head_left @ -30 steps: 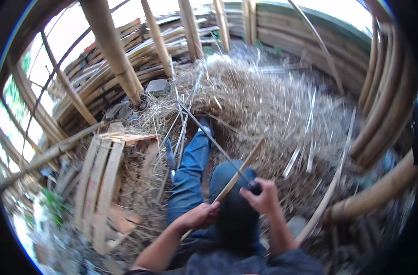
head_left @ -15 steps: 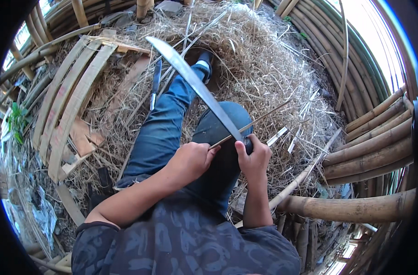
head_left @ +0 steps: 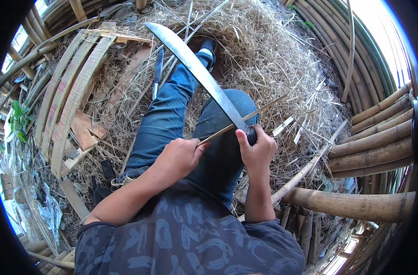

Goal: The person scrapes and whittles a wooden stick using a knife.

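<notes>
My right hand is closed around the dark handle of a machete, its thumb up by the base of the blade. The long, curved steel blade slants up and left over my legs, its broad tip near the top. Pinched in my closed left hand is a thin, narrow bamboo strip. It runs up to the right over my bent knee and crosses the blade close to the handle. I cannot tell how firmly strip and blade touch.
A knife lies beside my left leg on dry straw. Wooden slats stand at the left. Bamboo poles line the right, and a thick one juts in near my right elbow.
My left hand has moved slightly left with the strip, and my right hand a little to the right. More of the strip shows between my left hand and the blade.
</notes>
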A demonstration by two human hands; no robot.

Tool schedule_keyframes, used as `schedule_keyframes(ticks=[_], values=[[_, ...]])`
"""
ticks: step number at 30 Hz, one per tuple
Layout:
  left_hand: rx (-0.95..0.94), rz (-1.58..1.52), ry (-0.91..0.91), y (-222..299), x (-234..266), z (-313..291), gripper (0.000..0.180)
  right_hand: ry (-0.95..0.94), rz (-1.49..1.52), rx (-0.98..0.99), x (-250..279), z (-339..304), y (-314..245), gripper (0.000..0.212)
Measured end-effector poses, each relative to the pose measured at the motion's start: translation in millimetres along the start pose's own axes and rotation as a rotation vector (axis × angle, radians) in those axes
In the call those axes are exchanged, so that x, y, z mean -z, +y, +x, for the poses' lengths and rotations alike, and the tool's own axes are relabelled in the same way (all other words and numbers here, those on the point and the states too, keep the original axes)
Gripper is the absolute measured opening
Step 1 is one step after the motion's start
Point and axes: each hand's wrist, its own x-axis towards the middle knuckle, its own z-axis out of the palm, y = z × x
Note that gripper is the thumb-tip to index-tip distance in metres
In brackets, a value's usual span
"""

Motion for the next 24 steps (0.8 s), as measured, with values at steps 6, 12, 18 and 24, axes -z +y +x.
schedule_keyframes(ticks=[6, 12, 18, 24], values=[[-0.073, -0.175, 0.038, 19.6, 2.9, 24.1, 0.029, -0.045, 0.059, 0.118, 3.7, -1.3, 10.9, 0.063], [-0.064, -0.038, 0.053, 20.4, 10.5, 22.8, 0.031, -0.070, -0.074, 0.119, 6.7, 4.8, 3.9, 0.065], [0.000, -0.016, 0.055, 17.6, 15.1, 7.3, 0.033, -0.095, -0.084, 0.093, 8.2, 8.3, 3.8, 0.066], [0.079, -0.060, 0.023, 8.0, 21.7, -20.9, 0.034, -0.070, -0.085, 0.040, 9.5, 7.0, 6.1, 0.063]])
